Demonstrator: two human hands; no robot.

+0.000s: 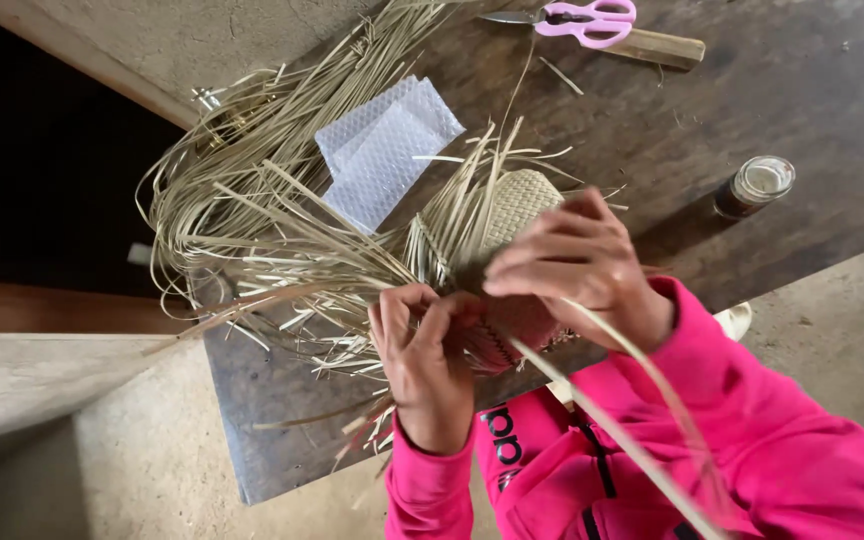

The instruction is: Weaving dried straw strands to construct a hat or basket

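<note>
Both hands (512,300) grip a pale, half-woven basket (515,205) bristling with loose strips.

A rough home craft workshop for weaving. A worn dark wooden counter (752,90) stands on a bare concrete floor (152,460). On the counter lies a heap of pale straw strips (252,210); beyond the heap are pink-handled scissors (587,20), beside it a bubble-wrap sheet (382,150), and a small jar (757,183) to its right.
</note>
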